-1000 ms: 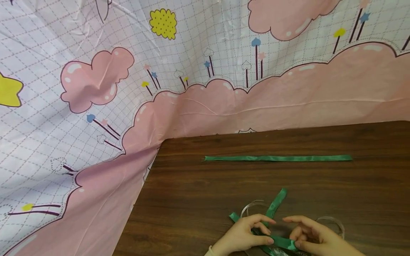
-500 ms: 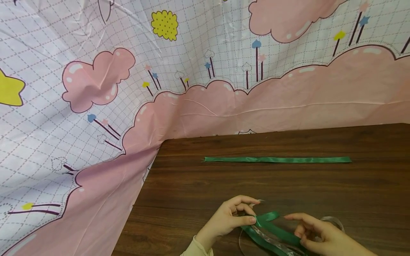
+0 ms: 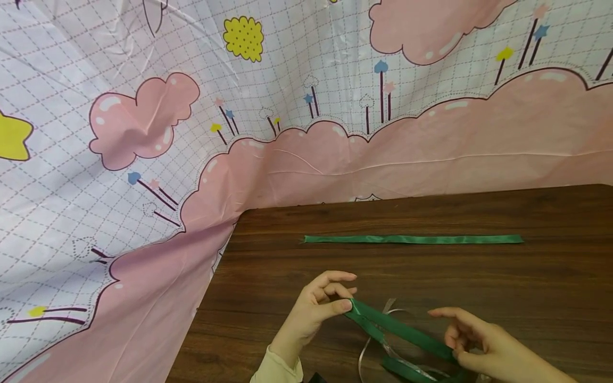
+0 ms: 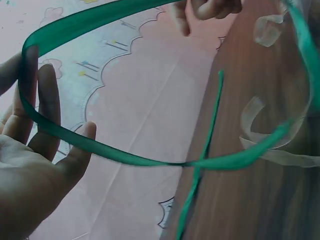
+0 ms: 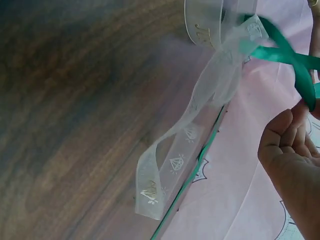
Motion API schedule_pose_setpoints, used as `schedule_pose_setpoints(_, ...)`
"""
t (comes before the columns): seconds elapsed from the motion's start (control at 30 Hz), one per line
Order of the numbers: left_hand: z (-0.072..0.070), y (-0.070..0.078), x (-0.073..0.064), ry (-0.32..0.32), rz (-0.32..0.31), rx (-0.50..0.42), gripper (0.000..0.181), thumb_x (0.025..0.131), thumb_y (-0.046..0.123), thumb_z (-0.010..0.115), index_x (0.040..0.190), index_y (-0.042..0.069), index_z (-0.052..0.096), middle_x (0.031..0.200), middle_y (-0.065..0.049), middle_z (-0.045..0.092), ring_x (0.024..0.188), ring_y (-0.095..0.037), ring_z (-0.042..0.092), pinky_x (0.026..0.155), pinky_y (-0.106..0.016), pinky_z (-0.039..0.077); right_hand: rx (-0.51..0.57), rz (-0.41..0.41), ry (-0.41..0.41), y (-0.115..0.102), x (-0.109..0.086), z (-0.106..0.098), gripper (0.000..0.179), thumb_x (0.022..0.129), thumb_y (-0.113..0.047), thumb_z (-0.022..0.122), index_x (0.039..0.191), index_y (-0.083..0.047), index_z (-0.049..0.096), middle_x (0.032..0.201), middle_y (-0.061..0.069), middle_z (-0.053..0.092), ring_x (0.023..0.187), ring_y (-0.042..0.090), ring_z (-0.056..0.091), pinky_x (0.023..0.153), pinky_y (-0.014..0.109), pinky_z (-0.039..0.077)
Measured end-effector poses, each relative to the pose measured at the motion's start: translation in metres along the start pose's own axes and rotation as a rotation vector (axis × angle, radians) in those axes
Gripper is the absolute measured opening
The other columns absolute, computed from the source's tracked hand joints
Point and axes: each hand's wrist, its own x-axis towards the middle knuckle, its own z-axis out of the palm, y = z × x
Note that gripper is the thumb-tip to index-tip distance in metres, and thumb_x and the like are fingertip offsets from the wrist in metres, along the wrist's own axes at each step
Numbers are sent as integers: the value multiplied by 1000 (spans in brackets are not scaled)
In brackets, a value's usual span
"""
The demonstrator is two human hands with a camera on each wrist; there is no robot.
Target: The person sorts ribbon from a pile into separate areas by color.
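A glossy green ribbon (image 3: 407, 331) stretches between both hands above the table. My left hand (image 3: 308, 311) pinches its left bend between thumb and forefinger, the other fingers spread. At the opposite end, my right hand (image 3: 486, 340) pinches it with the thumb, its forefinger pointing left. In the left wrist view the green ribbon (image 4: 100, 22) forms a wide loop running around the left hand's fingertips. A sheer whitish ribbon (image 5: 175, 132) with printed diamonds hangs beside the green one, close to the right hand (image 5: 292, 150). Part of both ribbons drops out of the head view's bottom edge.
Another green ribbon (image 3: 412, 239) lies straight across the back of the dark wooden table (image 3: 268, 276). Beyond the table's back and left edges hangs a pink and white cloth (image 3: 306, 159) with clouds and stars.
My left hand has moved left and up, away from the right hand, drawing the green ribbon out into a longer stretch. The right hand has shifted slightly right.
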Motion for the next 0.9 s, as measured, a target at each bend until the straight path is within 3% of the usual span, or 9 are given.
schedule_pose_setpoints(0.27,-10,8,-2,47,-12,-5,38,90,11,60,127,14,50,91,18,65,113,-12,58,103,-40,43,-22,52,-11,-5,-1,-6,61,88,13,49,142,-9,31,89,-3,51,78,8,52,59,22,42)
schedule_pose_setpoints(0.33,-14,9,-4,69,-28,-6,39,90,11,60,128,15,49,90,17,65,113,-13,58,103,-41,42,-7,29,7,-6,-2,-10,62,86,15,49,142,-4,29,91,-3,50,79,9,52,62,22,43)
schedule_pose_setpoints(0.5,-24,10,-10,112,-93,15,48,88,14,62,132,11,43,88,17,64,115,-13,57,107,-48,35,195,-45,14,-9,-5,-27,65,85,24,39,143,4,19,96,0,53,78,17,51,61,29,42)
schedule_pose_setpoints(0.63,-34,9,-14,120,-117,25,50,89,12,60,135,9,39,87,17,62,114,-14,56,108,-49,33,337,-29,4,-13,-10,-47,67,86,26,30,146,2,12,101,2,56,79,20,49,60,33,41)
schedule_pose_setpoints(0.77,-44,6,-16,136,-127,20,51,90,9,58,137,6,36,86,16,61,113,-15,56,108,-45,34,291,-7,49,-17,-17,-63,69,85,27,32,146,1,13,103,2,60,85,16,57,67,28,48)
schedule_pose_setpoints(0.9,-52,4,-20,168,-132,20,51,91,7,57,137,4,36,85,15,61,112,-17,57,109,-46,31,179,4,107,-16,-25,-76,69,84,27,35,145,3,15,104,3,60,90,12,59,74,23,50)
